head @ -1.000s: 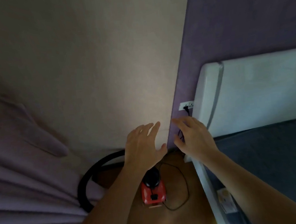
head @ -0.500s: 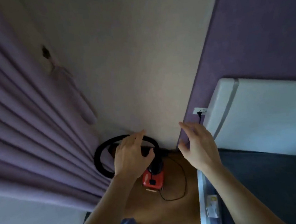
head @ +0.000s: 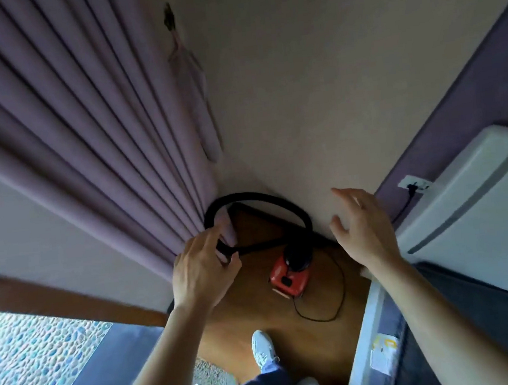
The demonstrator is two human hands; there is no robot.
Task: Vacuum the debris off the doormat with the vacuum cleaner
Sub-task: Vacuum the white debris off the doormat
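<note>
Vacuum cleaner: The small red and black vacuum cleaner [head: 290, 278] sits on the wood floor [head: 253, 314], in the corner near the wall.
Hose: Its black hose [head: 256, 195] makes a big loop from the top of the machine, along the wall, over to the purple curtain [head: 85, 147]. The bottom of the curtain touches it.
Left hand: The left hand [head: 203, 269] has its fingers and thumb curled round the end of the hose, right by the curtain.
Right hand: The right hand [head: 363, 228] is up in front of the wall with its fingers spread. It holds nothing.
Cord: A thin black cord [head: 344, 280] lies in a loose loop on the floor beside the machine. A plug sits in the wall socket [head: 415, 184].
Doormat: A pebbly patch [head: 28, 357] shows at the bottom left, well apart from the machine. It may be the doormat, but I cannot tell.
How it will feel: The hose looks soft and bendy, so it will flop and swing. The body looks like hard plastic and not very heavy.
Where to hold: Hold the hose near its end to steer it. Lift the body by its top, never by the thin cord.
Watch out: The cord could catch the white shoe [head: 263, 348] standing near it, and the curtain could get dragged along.
</note>
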